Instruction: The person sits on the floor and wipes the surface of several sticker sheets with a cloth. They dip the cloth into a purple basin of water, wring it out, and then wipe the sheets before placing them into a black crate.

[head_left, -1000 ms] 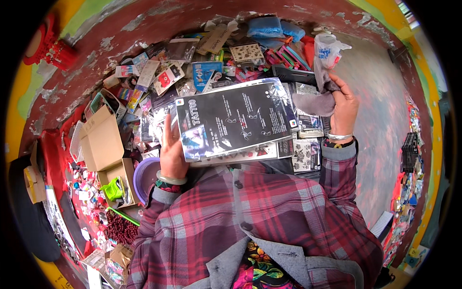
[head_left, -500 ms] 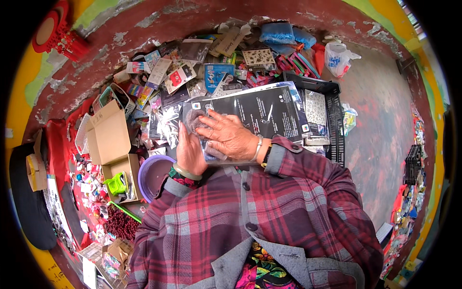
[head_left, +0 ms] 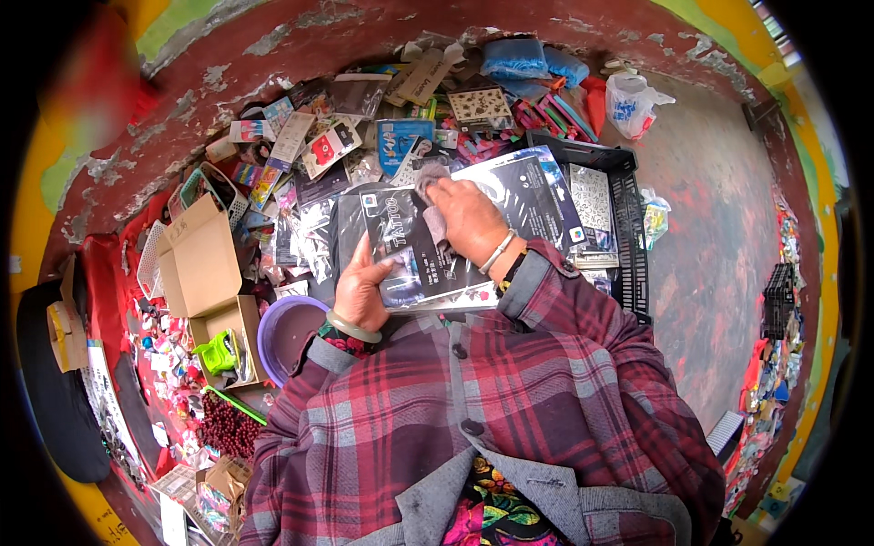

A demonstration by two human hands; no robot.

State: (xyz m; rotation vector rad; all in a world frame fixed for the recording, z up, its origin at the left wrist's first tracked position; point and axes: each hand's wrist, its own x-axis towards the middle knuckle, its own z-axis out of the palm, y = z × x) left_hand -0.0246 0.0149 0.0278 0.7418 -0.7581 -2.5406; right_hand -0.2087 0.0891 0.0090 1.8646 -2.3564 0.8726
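A flat black package (head_left: pixel 393 205) in clear plastic lies before my chest, light glinting off its cover. Its left edge is in the grip of my left hand (head_left: pixel 361 289), thumb on top and the other fingers hidden beneath. A crumpled greyish-purple cloth (head_left: pixel 430 178) is in my right hand (head_left: pixel 471 223), which presses it against the package's upper middle. Under and to the right of the package is a similar dark sheet with a white panel (head_left: pixel 512 187), resting toward a black plastic crate (head_left: pixel 628 164).
Packaged goods (head_left: pixel 332 146) are heaped along the far wall. At left are an open cardboard box (head_left: pixel 205 259), a purple basin (head_left: pixel 296 332) and a bunch of dark red beads (head_left: pixel 228 423). A white plastic bag (head_left: pixel 630 102) sits on the floor at far right.
My right hand has slid the cloth from the package's left end up and rightward. The left part of the package is now uncovered, and my left thumb rests on it.
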